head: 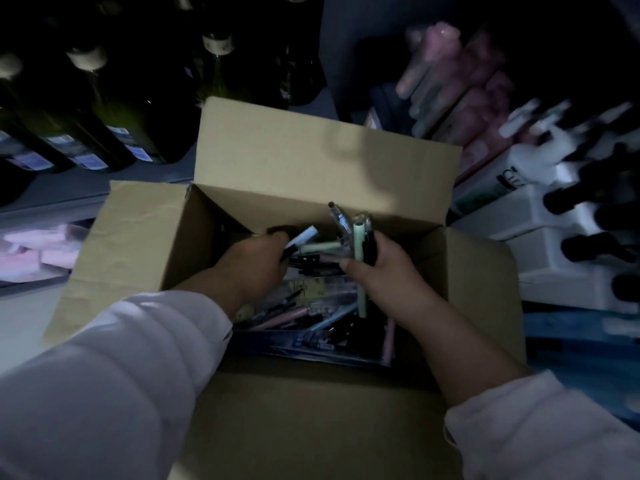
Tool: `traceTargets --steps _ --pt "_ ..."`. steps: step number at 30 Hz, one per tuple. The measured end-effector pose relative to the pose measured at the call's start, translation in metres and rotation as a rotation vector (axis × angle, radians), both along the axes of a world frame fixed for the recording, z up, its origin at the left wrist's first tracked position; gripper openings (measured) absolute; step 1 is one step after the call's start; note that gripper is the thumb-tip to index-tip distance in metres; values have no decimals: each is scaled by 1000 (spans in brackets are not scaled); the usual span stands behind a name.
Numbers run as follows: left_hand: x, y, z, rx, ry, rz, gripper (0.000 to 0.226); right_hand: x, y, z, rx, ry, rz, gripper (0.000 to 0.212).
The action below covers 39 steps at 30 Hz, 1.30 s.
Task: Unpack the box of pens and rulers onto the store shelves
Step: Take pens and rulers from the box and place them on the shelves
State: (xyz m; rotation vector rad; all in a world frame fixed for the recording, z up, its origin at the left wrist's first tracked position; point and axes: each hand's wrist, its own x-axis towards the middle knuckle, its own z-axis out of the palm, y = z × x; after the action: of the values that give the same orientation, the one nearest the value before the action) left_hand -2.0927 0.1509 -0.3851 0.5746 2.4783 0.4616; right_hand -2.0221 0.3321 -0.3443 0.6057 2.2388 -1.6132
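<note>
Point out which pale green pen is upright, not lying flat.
The pale green pen gripped in the right hand stands upright; the other green pen lies crosswise beside that hand.

Nothing reads clearly; the bottle labels (90, 163) blur.

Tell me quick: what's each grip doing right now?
Left grip: holds one pen inside the box.
Right grip: holds a bunch of pens above the box.

Inside the open cardboard box (277, 161), the left hand (256, 268) grips a pen (303, 239), the right hand (384, 268) a bundle of pens (356, 237).
</note>
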Motion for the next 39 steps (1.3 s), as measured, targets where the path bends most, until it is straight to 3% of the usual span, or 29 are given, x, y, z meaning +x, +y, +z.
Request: traceTargets --steps 2,7,10,16,23,29,35,39 --pt "3 -1 20 99 -83 102 37 2 -3 20 -64 4 -34 21" --pt "18 1 86 473 -380 485 12 2 -16 71 -219 -15 -218 18" --pt "26 5 136 579 -398 531 6 5 -22 107 -382 -35 -346 17" --pt "49 14 224 755 -542 669 15 33 -21 183 -490 10 -372 21" --pt "84 25 308 789 -610 643 37 86 -16 270 -550 64 -415 17" --pt "124 54 376 864 -682 488 9 140 1 330 -422 177 -389 14" --pt "180 110 430 987 -591 401 16 210 41 375 -305 264 -449 28" --pt "238 155 450 1052 -500 369 16 282 72 395 -233 291 -456 23"
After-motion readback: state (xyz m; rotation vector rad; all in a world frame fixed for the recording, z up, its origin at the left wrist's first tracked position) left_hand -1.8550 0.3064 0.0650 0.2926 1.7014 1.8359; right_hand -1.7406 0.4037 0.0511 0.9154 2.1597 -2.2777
